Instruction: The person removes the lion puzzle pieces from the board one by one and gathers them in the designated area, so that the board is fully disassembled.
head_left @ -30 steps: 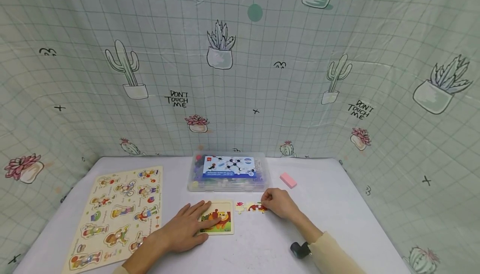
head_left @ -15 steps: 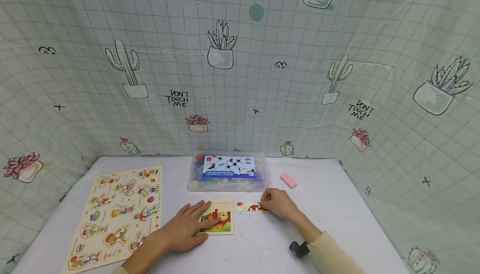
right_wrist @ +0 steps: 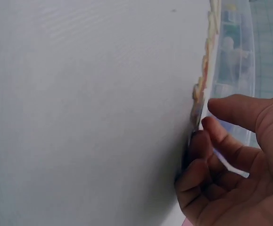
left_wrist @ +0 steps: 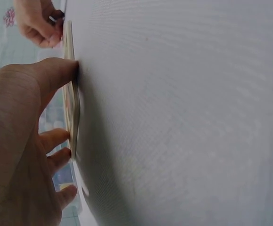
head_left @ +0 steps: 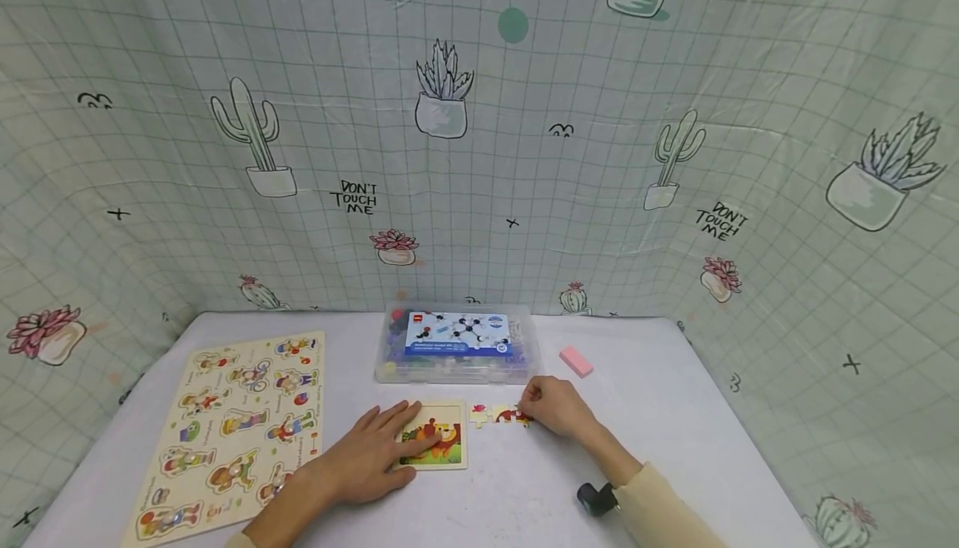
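Observation:
In the head view my left hand [head_left: 372, 455] lies spread over the left part of a small framed jigsaw puzzle [head_left: 452, 451] with a yellow bear picture. Its fingers rest on the picture and frame; the left wrist view has the thumb at the frame's near edge. To the right of the frame lies a short row of loose puzzle pieces [head_left: 480, 415], with a pink flower and red-brown parts. My right hand [head_left: 560, 406] is at the row's right end, curled fingers and thumb pinching a puzzle piece [head_left: 519, 406] mostly hidden by the fingertips.
Behind the puzzle stands a clear plastic case [head_left: 459, 369] with a blue-and-white label. A pink block [head_left: 576, 361] lies at the back right. At left is a large wooden picture board [head_left: 217, 440]. A black object [head_left: 597, 499] sits by the right forearm.
My right hand has shifted very slightly left along the row of pieces. The left hand stays in place on the framed puzzle.

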